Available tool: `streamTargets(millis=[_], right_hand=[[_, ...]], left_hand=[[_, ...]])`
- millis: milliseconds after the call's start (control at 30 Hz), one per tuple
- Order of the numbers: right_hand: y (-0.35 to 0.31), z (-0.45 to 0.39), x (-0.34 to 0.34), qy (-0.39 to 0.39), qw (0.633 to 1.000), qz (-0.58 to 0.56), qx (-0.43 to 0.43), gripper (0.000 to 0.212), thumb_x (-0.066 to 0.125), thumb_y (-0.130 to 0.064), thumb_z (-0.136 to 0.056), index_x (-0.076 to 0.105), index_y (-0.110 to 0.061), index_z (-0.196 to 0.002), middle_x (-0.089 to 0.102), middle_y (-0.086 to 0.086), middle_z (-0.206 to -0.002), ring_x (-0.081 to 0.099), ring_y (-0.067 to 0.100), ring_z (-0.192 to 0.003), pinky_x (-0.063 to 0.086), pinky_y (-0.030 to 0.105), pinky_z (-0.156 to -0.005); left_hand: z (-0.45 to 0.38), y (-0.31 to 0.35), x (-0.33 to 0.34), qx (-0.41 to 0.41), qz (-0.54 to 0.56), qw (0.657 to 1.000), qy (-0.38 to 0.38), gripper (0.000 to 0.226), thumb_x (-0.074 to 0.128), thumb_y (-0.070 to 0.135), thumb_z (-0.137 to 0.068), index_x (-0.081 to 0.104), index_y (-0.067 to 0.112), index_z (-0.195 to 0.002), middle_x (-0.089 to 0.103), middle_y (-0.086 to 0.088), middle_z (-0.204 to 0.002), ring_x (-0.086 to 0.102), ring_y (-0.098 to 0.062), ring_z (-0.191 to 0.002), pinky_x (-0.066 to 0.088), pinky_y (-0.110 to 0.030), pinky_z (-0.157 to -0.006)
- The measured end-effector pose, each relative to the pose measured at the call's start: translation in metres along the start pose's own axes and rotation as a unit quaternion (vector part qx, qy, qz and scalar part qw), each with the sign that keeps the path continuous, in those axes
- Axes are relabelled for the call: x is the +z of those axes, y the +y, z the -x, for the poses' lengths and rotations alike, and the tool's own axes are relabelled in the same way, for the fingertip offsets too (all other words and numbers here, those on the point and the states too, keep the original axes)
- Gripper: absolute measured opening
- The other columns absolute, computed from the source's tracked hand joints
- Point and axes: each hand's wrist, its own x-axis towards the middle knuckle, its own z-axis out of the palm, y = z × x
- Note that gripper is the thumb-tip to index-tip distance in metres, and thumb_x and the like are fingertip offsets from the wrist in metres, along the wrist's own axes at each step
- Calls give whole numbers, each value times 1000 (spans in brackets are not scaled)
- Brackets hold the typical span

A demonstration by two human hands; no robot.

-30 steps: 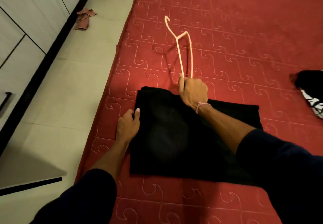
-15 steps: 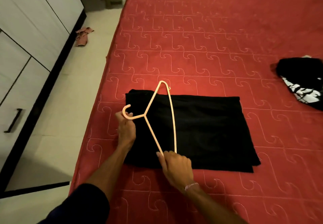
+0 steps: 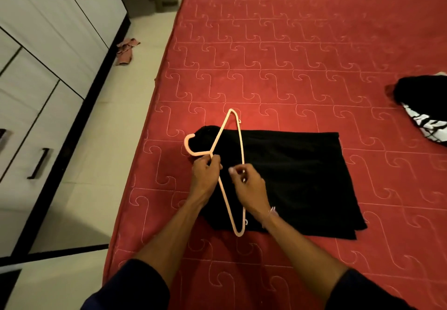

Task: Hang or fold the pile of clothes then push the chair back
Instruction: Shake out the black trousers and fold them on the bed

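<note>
My sleeves are dark navy, pushed up so that both forearms are bare from above the elbow down. On my right arm a thin, pale bracelet (image 3: 272,211) circles the wrist, just behind my right hand (image 3: 249,188); its strands catch a little light. My left hand (image 3: 205,176) and its wrist wear nothing.

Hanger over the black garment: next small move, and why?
Probably lift the folded black garment's near edge and feed it through the hanger. The left hand grips the hanger below its hook, the right hand pinches its bar, and the garment lies flat on the red bed, not yet draped.
</note>
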Motion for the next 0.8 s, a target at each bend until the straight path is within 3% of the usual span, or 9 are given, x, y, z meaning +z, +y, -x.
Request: streamTargets(millis=[133,267,333,400,467,567,667,800], right_hand=[[-20,-29,-7,-82,961,-208,163,40,69,-40,-93,61,-22,-127,69,15,-105,73,23,-94,63,38,-74],[-12,-38,-20,-100,966,-125,204,40,68,-47,-91,65,-22,-122,70,4,-95,70,15,-86,63,36,-73],[-5,-41,-19,-76,981,-73,166,34,66,-48,-92,68,-22,-114,72,3,-90,72,18,-83,61,32,-69],[1,-43,-17,-36,994,6,108,27,63,-44,-95,69,-21,-109,71,-2,-87,70,14,-79,60,30,-69],[3,-44,-15,-1,996,74,54,22,56,-37,-100,68,-18,-99,69,-4,-82,66,11,-74,54,26,-62],[5,-49,-20,46,991,118,48,29,48,-29,-105,64,-11,-88,64,3,-77,61,17,-70,43,26,-57],[7,-46,-32,58,992,-18,114,38,45,-32,-106,61,-4,-85,58,4,-74,56,18,-70,48,37,-68],[19,-41,-56,58,979,-155,123,37,44,-33,-107,63,-2,-102,61,0,-89,56,10,-83,48,27,-80]], left_hand=[[7,17,14,-19,38,996,-80,40,46,9,-95,49,11,-55,50,8,-46,52,1,-47,42,-16,-52],[5,19,27,-7,43,996,-74,36,45,21,-88,53,22,-53,58,5,-60,58,-11,-67,48,-34,-67],[6,17,33,-26,82,994,-66,26,41,18,-94,59,21,-75,62,-1,-79,65,-21,-85,55,-38,-69],[7,15,38,-44,126,989,-65,15,36,10,-100,51,11,-102,60,-7,-96,67,-25,-96,57,-34,-66],[7,14,39,-42,130,989,-48,13,35,10,-103,47,11,-108,59,-7,-99,67,-22,-93,58,-32,-62],[1,10,37,-4,55,998,5,16,36,18,-106,49,11,-104,57,-3,-80,58,-12,-63,50,-27,-48],[-2,4,37,24,12,999,36,22,35,20,-107,49,3,-104,47,-2,-64,43,-11,-48,36,-21,-40],[-1,5,41,49,-17,996,77,15,35,15,-107,47,7,-102,39,3,-62,37,-8,-50,31,-15,-38]])
